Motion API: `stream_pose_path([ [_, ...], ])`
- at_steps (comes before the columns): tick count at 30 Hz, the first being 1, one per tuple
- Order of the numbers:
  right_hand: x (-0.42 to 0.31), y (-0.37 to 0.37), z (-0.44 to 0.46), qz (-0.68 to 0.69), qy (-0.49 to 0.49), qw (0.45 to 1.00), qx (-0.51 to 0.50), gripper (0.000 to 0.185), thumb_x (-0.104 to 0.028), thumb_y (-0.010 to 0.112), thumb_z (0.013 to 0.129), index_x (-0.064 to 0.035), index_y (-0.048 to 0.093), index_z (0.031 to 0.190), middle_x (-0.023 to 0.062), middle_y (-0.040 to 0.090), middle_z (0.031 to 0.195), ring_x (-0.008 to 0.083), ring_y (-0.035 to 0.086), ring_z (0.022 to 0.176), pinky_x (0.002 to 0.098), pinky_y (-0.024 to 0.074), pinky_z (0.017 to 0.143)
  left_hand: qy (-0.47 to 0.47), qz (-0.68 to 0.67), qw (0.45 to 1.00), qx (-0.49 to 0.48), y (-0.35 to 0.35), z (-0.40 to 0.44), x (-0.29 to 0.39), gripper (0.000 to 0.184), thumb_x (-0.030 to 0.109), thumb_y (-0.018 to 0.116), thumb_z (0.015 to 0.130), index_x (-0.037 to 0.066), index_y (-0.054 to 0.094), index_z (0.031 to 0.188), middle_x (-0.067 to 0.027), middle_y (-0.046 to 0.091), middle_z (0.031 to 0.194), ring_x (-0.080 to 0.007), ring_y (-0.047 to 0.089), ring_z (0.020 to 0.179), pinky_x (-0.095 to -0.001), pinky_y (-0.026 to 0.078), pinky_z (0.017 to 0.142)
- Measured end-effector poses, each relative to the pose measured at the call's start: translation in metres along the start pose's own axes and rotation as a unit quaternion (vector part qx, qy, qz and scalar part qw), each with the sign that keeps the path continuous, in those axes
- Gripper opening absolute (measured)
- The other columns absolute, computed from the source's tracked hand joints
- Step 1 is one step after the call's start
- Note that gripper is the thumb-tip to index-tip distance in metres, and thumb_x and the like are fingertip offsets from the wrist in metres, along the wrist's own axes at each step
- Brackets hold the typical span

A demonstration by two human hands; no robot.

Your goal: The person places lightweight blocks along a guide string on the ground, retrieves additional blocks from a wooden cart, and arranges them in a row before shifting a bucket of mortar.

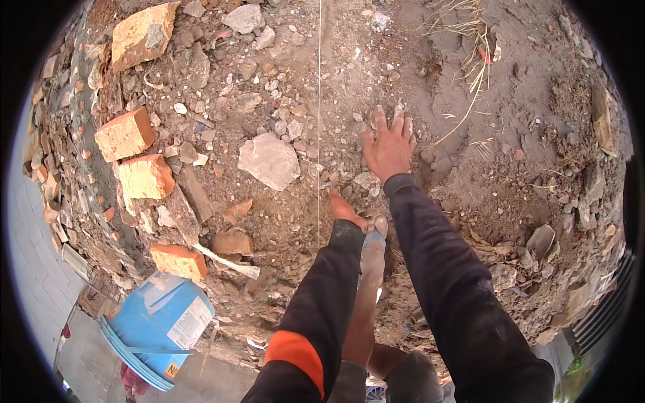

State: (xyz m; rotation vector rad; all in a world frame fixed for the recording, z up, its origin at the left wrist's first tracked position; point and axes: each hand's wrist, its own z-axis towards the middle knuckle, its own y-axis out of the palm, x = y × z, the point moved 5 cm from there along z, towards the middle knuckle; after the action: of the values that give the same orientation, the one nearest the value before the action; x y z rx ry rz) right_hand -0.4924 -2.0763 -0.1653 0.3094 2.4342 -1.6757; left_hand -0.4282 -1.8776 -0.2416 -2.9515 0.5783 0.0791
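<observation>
My right hand lies on the dirt with its fingers spread, their tips dusty with pale soil. Lower and to its left is my left hand, seen partly edge-on, fingers stretched out close to a thin white string. Whether it touches the string I cannot tell. The string runs straight up the view above the rubble-strewn soil. Beyond the string, left of my hands, sits a flat pale stone. My bare foot shows just below my left hand.
Broken orange bricks line the left side, with a wooden stick below them. A blue bucket lies tipped at lower left. Dry grass lies at upper right. Rocks and a ridged dark sheet are at right.
</observation>
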Motion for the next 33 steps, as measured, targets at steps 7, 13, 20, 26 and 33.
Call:
stream_pose_path([
  [7, -0.006, 0.059, -0.071, -0.053, -0.005, 0.981, -0.184, 0.053, -0.04, 0.054, 0.091, -0.0146, 0.049, 0.137, 0.0184, 0.04, 0.143, 0.0449, 0.035, 0.132, 0.0644, 0.0322, 0.1, -0.026, -0.102, 0.977, -0.187, 0.03, -0.003, 0.0, 0.064, 0.059, 0.033, 0.096, 0.012, 0.047, 0.137, -0.0128, 0.055, 0.132, -0.0328, 0.053, 0.12, -0.0485, 0.041, 0.103],
  [13, -0.006, 0.057, -0.103, 0.068, -0.051, 0.966, -0.245, 0.04, -0.032, 0.06, 0.086, -0.0023, 0.066, 0.113, 0.0216, 0.055, 0.124, 0.0421, 0.046, 0.122, 0.0463, 0.0408, 0.1, -0.035, -0.125, 0.961, -0.244, -0.003, 0.02, -0.015, 0.058, 0.061, 0.038, 0.095, 0.014, 0.054, 0.125, -0.0096, 0.061, 0.123, -0.0295, 0.059, 0.111, -0.0464, 0.046, 0.097],
  [20, 0.02, -0.034, -0.141, 0.239, 0.017, 0.955, -0.174, 0.036, -0.03, 0.064, 0.081, -0.0007, 0.068, 0.101, 0.0256, 0.065, 0.098, 0.0411, 0.061, 0.095, 0.0483, 0.045, 0.089, -0.077, -0.063, 0.993, -0.06, -0.002, -0.097, -0.054, 0.059, 0.055, 0.045, 0.096, 0.01, 0.046, 0.135, -0.0112, 0.045, 0.139, -0.0369, 0.046, 0.124, -0.0678, 0.033, 0.098],
  [26, -0.1, -0.131, -0.172, 0.216, -0.122, 0.944, -0.219, 0.037, -0.032, 0.065, 0.082, -0.0027, 0.069, 0.104, 0.0235, 0.066, 0.101, 0.0399, 0.06, 0.101, 0.046, 0.0449, 0.09, 0.066, -0.203, 0.956, -0.199, -0.04, -0.231, 0.012, 0.047, 0.051, 0.045, 0.097, 0.013, 0.055, 0.122, -0.0091, 0.058, 0.12, -0.0296, 0.058, 0.11, -0.0543, 0.047, 0.091],
  [33, -0.407, -0.247, -0.211, 0.27, -0.328, 0.895, -0.137, 0.048, -0.03, 0.062, 0.088, 0.0001, 0.059, 0.125, 0.0268, 0.055, 0.117, 0.0396, 0.053, 0.111, 0.0425, 0.0405, 0.099, 0.279, -0.232, 0.916, -0.172, -0.156, -0.458, 0.252, 0.065, 0.062, 0.04, 0.095, 0.016, 0.038, 0.14, -0.0142, 0.041, 0.139, -0.0376, 0.046, 0.124, -0.0657, 0.034, 0.099],
])
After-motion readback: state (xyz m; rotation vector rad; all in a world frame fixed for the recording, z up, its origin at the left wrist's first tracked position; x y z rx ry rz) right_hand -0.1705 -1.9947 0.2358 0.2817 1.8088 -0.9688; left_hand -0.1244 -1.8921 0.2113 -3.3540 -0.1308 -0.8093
